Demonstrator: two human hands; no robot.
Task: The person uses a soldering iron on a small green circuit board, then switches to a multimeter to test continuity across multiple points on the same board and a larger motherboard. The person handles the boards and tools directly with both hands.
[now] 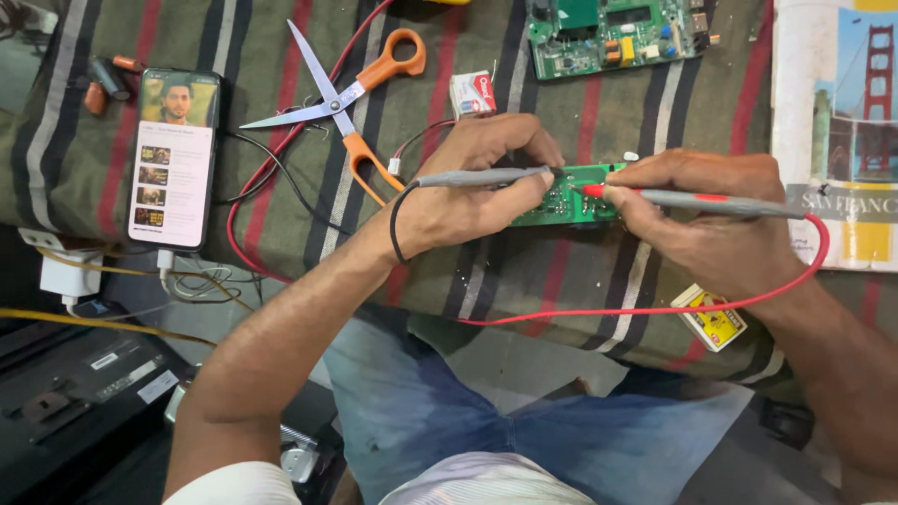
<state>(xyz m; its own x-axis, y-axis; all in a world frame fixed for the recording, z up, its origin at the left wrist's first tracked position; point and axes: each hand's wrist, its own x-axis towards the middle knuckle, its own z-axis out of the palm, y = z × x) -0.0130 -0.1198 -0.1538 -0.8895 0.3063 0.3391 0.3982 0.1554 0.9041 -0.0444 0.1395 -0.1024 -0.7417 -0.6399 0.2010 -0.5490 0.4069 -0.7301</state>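
Observation:
A small green circuit board (566,201) lies on a striped cloth (299,224) in front of me. My left hand (477,182) grips a grey test probe with a black tip (486,176), its black lead looping past my wrist, and the tip rests on the board's left part. My right hand (702,220) grips a grey probe with a red tip (711,199), touching the board near its middle. A red lead (655,309) curves from that probe along the cloth's near edge. My fingers hide much of the board.
Orange-handled scissors (351,89) lie open at the back. A lit phone (175,154) rests at the left with a white charger (67,276) below it. A larger green circuit board (613,33), a small red-and-white box (472,92), a yellow matchbox (711,318) and a printed bag (842,122) surround me.

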